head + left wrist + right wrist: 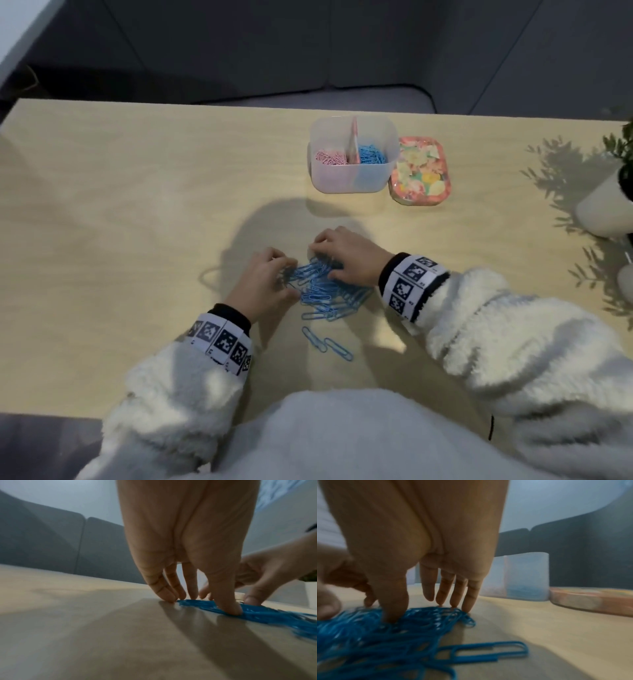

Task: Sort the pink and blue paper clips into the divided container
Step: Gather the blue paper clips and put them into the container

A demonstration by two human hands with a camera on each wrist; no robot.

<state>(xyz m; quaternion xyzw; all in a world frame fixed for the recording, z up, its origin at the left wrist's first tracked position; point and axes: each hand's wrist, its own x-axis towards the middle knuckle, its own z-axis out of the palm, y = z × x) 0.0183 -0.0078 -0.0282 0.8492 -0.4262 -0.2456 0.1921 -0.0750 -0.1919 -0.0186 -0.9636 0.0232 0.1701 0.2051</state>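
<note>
A pile of blue paper clips (329,291) lies on the wooden table (137,205), with three loose blue clips (325,344) nearer to me. My left hand (281,277) rests at the pile's left edge, and its thumb presses into the clips (265,615). From the right, my right hand (325,262) reaches over the pile. Its thumb sits in the clips (368,635) and its fingertips (453,604) touch the far edge. The translucent divided container (342,178) stands farther back, with pink clips (330,158) in the left half and blue clips (371,156) in the right.
A floral tin (419,171) lies flat against the container's right side. A white plant pot (603,209) stands at the table's right edge. A dark sofa (308,51) runs behind the table.
</note>
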